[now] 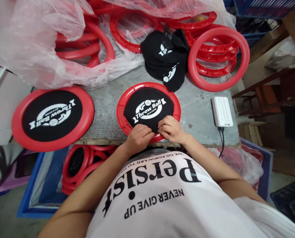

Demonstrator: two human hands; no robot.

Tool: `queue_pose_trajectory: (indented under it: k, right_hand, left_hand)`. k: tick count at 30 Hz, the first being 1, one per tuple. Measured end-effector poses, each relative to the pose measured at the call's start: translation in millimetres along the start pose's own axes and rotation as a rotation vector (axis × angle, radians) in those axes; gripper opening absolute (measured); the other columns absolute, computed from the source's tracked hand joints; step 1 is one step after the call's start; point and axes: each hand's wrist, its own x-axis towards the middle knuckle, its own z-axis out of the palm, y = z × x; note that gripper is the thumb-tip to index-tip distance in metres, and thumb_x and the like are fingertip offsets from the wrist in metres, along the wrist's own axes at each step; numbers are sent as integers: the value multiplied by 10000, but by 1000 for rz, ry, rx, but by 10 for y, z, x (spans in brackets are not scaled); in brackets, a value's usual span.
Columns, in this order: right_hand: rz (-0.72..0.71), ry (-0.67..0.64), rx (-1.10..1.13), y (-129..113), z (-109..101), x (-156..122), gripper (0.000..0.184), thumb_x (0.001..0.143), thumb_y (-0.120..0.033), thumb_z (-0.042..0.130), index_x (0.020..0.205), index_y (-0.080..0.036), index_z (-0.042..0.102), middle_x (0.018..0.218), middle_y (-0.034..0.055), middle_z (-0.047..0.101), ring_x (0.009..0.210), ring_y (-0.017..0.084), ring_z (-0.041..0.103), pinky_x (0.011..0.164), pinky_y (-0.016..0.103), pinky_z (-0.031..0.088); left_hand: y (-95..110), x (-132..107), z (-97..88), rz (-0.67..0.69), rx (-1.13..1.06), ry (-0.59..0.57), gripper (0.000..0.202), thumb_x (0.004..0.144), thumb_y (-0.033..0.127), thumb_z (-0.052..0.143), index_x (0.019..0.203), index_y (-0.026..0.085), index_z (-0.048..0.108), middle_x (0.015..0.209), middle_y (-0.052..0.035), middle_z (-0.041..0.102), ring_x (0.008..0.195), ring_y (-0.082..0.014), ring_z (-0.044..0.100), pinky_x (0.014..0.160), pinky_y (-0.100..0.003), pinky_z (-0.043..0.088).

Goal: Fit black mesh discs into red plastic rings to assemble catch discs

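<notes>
A red plastic ring [127, 99] lies on the grey table near its front edge. A black cloth disc [148, 110] printed "Throw Ball" lies over the ring's middle. My left hand [138, 138] and my right hand [171, 129] rest side by side at the near rim. Both have their fingers curled and pinch the cloth's near edge against the ring.
A finished red disc with black cloth [52, 117] lies at the left, overhanging the table edge. A pile of black cloths [166, 58] and loose red rings [218, 59] sit behind, some in plastic bags [38, 39]. A white power bank [222, 111] lies right. More rings [78, 167] fill a blue crate below.
</notes>
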Motion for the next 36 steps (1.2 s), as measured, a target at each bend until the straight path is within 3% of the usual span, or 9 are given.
queue_pose_trajectory:
  k: [9,29,36]
  right_hand:
    - [-38,-125,-91,6,-19,-32,197,936,-175,548,781,-227,658,1033,63,675,906,212,535,771,403,404]
    - [-70,-58,-113,-10,-13,-25,219,926,-130,522,764,-221,637,1037,69,670,890,204,532,742,380,428]
    - [-49,-121,-163,-18,16,-50,252,953,-154,509,763,-226,658,1053,63,681,889,210,521,750,392,418]
  left_hand:
    - [-32,-39,9,48,-4,-39,158,932,123,567,875,218,680,865,-53,697,852,-193,608,762,-365,496]
    - [-31,-89,20,35,-1,-21,138,916,107,602,944,217,681,903,-56,724,885,-195,644,796,-370,525]
    - [-38,-100,27,-1,-14,-76,153,934,133,583,935,242,690,915,-48,721,906,-194,651,810,-379,533]
